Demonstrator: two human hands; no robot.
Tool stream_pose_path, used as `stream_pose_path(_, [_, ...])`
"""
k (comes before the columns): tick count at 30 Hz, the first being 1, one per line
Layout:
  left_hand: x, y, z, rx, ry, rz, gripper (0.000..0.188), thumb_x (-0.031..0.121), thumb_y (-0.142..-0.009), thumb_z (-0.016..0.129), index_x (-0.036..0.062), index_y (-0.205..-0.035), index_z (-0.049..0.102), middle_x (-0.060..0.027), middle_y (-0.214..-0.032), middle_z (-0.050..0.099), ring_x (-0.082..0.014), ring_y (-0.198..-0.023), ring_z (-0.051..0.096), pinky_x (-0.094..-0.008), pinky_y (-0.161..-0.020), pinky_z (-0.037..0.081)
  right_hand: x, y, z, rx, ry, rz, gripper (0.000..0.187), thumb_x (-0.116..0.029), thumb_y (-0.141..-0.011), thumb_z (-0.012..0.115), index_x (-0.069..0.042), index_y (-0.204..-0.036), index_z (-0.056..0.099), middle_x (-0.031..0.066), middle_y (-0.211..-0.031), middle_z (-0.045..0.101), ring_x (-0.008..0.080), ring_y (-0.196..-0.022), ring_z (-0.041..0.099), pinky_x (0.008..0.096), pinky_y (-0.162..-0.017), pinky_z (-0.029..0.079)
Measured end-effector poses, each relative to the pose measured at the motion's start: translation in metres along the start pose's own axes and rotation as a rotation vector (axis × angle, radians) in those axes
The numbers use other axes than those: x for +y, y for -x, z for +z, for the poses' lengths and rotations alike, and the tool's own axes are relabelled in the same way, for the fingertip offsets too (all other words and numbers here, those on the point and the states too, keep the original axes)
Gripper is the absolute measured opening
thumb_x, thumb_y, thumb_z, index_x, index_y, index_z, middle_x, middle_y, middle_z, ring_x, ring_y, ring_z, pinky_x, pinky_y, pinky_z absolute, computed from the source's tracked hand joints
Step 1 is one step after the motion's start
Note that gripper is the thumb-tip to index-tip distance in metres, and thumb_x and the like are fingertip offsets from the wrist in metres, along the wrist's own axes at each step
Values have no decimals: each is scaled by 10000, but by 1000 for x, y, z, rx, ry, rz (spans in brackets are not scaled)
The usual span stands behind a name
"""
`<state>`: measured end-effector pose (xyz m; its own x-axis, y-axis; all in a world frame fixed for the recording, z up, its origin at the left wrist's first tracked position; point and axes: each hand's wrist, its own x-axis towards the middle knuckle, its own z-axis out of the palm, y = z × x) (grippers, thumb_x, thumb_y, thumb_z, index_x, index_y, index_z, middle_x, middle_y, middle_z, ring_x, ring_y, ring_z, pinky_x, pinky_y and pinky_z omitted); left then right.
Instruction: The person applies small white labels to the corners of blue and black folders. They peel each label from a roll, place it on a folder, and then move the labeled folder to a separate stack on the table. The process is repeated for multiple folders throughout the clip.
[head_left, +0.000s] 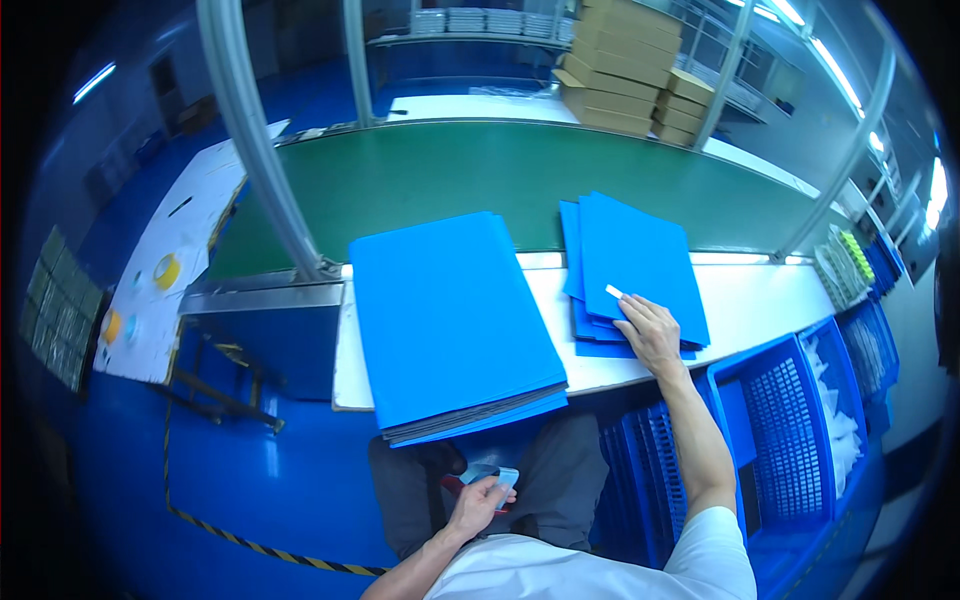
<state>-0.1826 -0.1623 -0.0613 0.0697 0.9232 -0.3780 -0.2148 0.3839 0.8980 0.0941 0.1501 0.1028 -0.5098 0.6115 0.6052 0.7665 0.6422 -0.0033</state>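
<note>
My right hand (653, 328) rests on the top blue sheet (645, 245) of a loosely fanned stack, its fingers stretched out. A small white strip (614, 292) lies at the fingertips, on the sheet. Low over my lap, my left hand (482, 503) is closed on a pale blue, glossy strip (508, 482). Something red shows beside that hand; its kind I cannot make out. To the left of the fanned sheets sits a taller, neater stack of blue sheets (450, 320), with grey edges near its bottom; its front edge overhangs the table.
The white table (775, 300) borders a green conveyor belt (420, 170) with metal posts. Blue crates (785, 440) stand at my right, one holding white plastic pieces. Cardboard boxes (620, 70) rise beyond the belt. Tape rolls (166, 270) lie on a side table at left.
</note>
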Motion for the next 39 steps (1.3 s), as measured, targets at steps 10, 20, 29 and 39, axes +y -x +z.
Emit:
stream_pose_path(10, [-5,-3,3,-7,-38,-28,310,198,-1067,599,-65,-1206,689,-122,-1027,766,-171,-937,743,-307,-866,587,-4,-36,-58,295,34,-90,297,-65,-846,782,-12,-1133,728,156,-1114,767,314,-1013,752,403,-839,565])
stream_pose_path(20, [3,-6,11,-11,-99,-98,306,210,-1080,589,-61,-1163,703,-125,-1032,763,-162,-944,735,-291,-851,579,-194,-42,-54,102,-506,-528,205,-100,-827,747,-53,-1026,748,62,-1078,766,239,-976,739,369,-848,561])
stream_pose_path(29, [-24,5,-7,10,-97,-40,303,214,-1076,559,-45,-1123,707,-115,-1005,766,-163,-925,739,-313,-851,574,-214,-40,-19,-180,-558,-578,271,-242,-817,815,-88,-1037,782,35,-1119,776,163,-998,707,332,-849,526])
stream_pose_path(39, [-29,4,-8,4,-101,-37,298,213,-1064,577,-33,-1185,694,-95,-1003,762,-162,-940,739,-305,-825,568,-133,-102,-83,561,-310,-405,343,124,-725,707,15,-1047,741,163,-1034,775,309,-946,761,396,-813,592])
